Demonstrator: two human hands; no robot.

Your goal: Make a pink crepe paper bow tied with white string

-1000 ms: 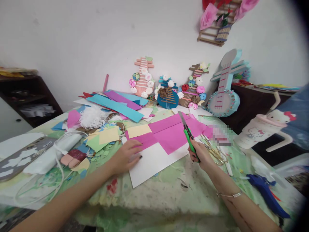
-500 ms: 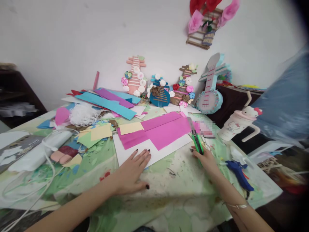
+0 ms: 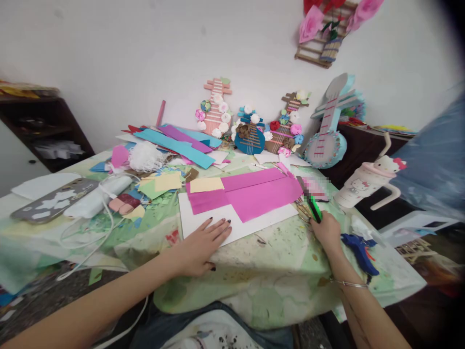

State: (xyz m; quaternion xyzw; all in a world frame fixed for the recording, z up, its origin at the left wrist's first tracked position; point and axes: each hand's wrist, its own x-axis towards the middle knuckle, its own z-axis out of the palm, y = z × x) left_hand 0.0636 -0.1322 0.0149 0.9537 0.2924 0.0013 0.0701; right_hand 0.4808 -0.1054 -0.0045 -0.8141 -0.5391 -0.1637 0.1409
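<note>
Magenta paper (image 3: 262,196) just beyond left hand (image 3: 202,246) (palm down)

Best lane imo is the strip of bench (image 3: 276,261) between the left hand (image 3: 205,245) and the right hand (image 3: 325,232), just some dark bits (image 3: 260,241) there. Over the magenta paper (image 3: 259,196) looks open from above too. Right side's tight: green cutter (image 3: 313,206) poking forward, gold scissors (image 3: 304,211) near it, blue glue gun (image 3: 360,253) beside the arm, tall tumbler (image 3: 358,184) farther back. Left is snag city, white cable (image 3: 112,224) looping near the phone (image 3: 54,201). Paper instruments (image 3: 250,140) wall off the back.
</note>
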